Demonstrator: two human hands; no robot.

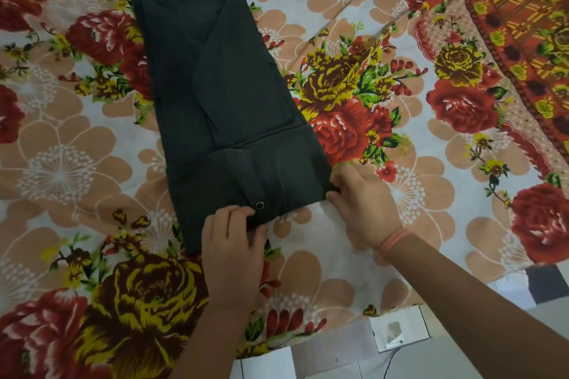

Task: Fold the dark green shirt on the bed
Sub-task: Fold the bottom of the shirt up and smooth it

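Note:
The dark green shirt (221, 95) lies on the flowered bedsheet (400, 138) as a long narrow strip, its sides folded in, running from the near middle to the far left. Its near end is turned up over the strip, showing a placket with a small snap button (260, 204). My left hand (232, 243) pinches the near edge of that fold just below the button. My right hand (363, 200) grips the shirt's near right corner with thumb and fingers. A pink band circles my right wrist.
A second cloth with an orange-red patterned border (508, 24) lies along the bed's right side. The bed's near edge runs along the bottom right, with tiled floor (462, 357) and a black cable below it.

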